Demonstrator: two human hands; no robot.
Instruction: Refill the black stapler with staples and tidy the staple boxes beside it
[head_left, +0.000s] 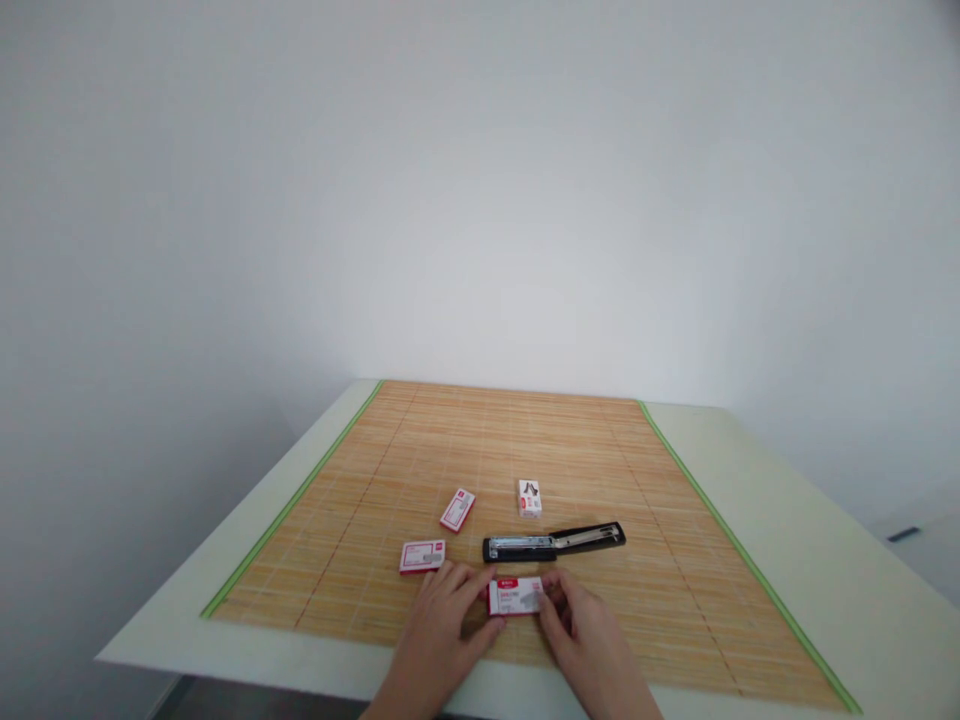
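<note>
A small red and white staples box (515, 596) lies on the bamboo mat near its front edge, between my two hands. My left hand (448, 612) grips the box's left end between thumb and fingers. At the right end, my right hand (577, 620) pinches it with curled fingers. Just beyond the box lies a black stapler (555, 542), spread wide open so its metal inside shows. Another red and white box (422, 556) lies by the fingertips of my left hand.
Farther back on the bamboo mat (495, 430) lie a tilted red and white box (457, 510) and a small white box with a stapler picture (529, 498). The mat has green edges and covers most of a white table (750, 470), which meets a white wall (517, 200).
</note>
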